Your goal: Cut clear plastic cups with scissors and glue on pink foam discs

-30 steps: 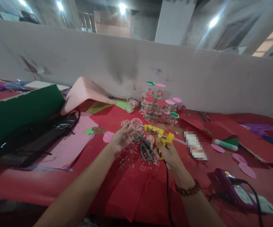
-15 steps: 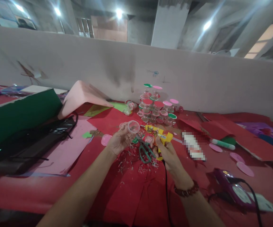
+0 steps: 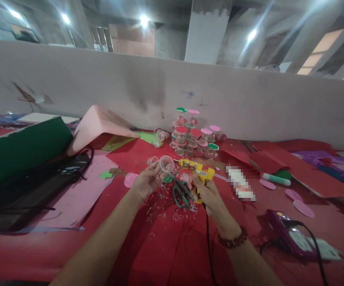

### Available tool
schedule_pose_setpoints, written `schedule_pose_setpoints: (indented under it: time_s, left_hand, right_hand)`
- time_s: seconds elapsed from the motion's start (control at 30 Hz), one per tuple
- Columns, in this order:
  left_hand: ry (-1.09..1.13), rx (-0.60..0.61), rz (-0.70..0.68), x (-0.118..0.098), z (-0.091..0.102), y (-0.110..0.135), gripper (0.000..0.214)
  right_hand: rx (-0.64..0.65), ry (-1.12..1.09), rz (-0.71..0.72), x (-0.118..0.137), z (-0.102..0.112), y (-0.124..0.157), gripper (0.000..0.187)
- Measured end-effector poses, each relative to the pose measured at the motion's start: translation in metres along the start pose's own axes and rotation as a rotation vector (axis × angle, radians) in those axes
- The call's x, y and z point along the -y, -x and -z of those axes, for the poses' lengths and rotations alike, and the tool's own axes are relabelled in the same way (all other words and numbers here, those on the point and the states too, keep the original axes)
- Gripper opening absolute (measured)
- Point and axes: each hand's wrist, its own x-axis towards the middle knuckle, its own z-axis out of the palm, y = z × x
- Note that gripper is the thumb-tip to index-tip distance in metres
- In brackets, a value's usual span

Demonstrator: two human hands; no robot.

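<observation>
My left hand point(image 3: 148, 179) is closed on a small clear plastic cup point(image 3: 167, 163), its round opening tilted toward me. In my right hand point(image 3: 205, 191) is a yellow glue gun point(image 3: 193, 167), its nozzle pointing left at the cup's rim; a clear glue stick pokes out of its back. Whether the nozzle touches the cup I cannot tell. Just below lie green-handled scissors point(image 3: 181, 191) among paper scraps point(image 3: 163, 206) on the red surface. A pink paper disc point(image 3: 130, 180) rests left of my left hand.
A stack of clear cups topped with coloured discs point(image 3: 192, 135) stands against the white wall. To the right are a green marker point(image 3: 275, 179), pink discs point(image 3: 303, 208) and a purple power strip point(image 3: 288, 234) with cords. A dark bag point(image 3: 49, 186) and a green board point(image 3: 26, 153) occupy the left.
The whole view has shifted slightly, moving things a little left in the picture. Both hands keep their holds on the cup and the glue gun, in nearly the same pose.
</observation>
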Motion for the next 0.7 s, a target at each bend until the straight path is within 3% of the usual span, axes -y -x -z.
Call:
schedule_pose_setpoints:
  time_s: [0.43,0.7]
  left_hand:
    - [-0.065,0.122,0.022,-0.0001,0.0038,0.0028,0.032]
    - [-0.075,0.072,0.007,0.0001,-0.0017,0.0038,0.028]
  right_hand:
    - [-0.015,0.012,0.001,0.0021,-0.0015,0.0014,0.049]
    - [-0.007,0.029,0.004,0.0016,-0.0010,0.0015,0.047]
